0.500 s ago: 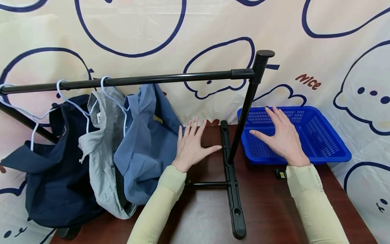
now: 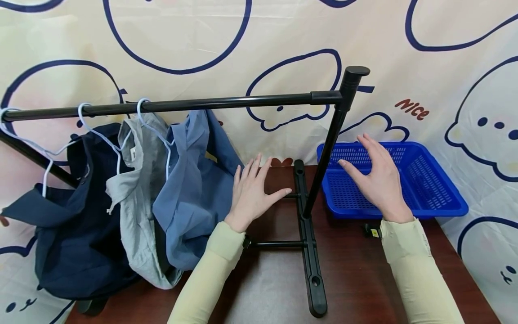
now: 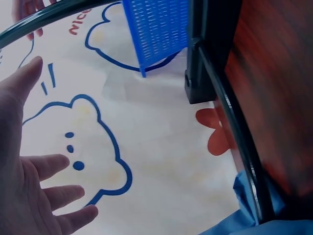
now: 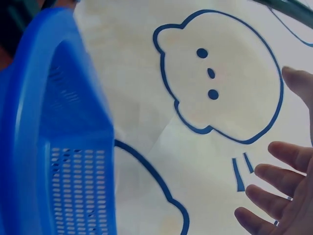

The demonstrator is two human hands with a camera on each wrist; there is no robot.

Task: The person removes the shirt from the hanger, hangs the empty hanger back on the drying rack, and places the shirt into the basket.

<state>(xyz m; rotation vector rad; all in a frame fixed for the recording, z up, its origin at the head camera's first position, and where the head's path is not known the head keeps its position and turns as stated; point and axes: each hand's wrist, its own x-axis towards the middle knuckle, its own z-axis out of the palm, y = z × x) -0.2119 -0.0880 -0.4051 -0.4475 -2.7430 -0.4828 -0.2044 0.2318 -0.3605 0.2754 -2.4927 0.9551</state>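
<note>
My left hand point(image 2: 252, 192) is held palm down with fingers spread, just right of a blue garment point(image 2: 194, 193) on the rack, and holds nothing. My right hand point(image 2: 378, 180), thumb apart from its fingers, is over the blue perforated basket point(image 2: 429, 180) and is empty too. From the black rack bar point(image 2: 243, 102) hang a dark navy garment point(image 2: 85, 234), a light grey garment point(image 2: 137, 225) and the blue one, with light blue hangers point(image 2: 151, 128) hooked on the bar. In the left wrist view, the left fingers point(image 3: 54, 166) are apart in front of the wall cloth.
The rack's upright point(image 2: 329, 148) and long black foot point(image 2: 311, 270) stand between my hands on the dark red-brown table point(image 2: 356, 279). Behind is a cream cloth point(image 2: 194, 36) with blue cartoon outlines. A small black object point(image 2: 371, 230) shows beside the right sleeve.
The right hand has its fingers slightly higher and its thumb a little further right and up. The left hand has shifted slightly left. The whole view has moved a little; the garments hang as before.
</note>
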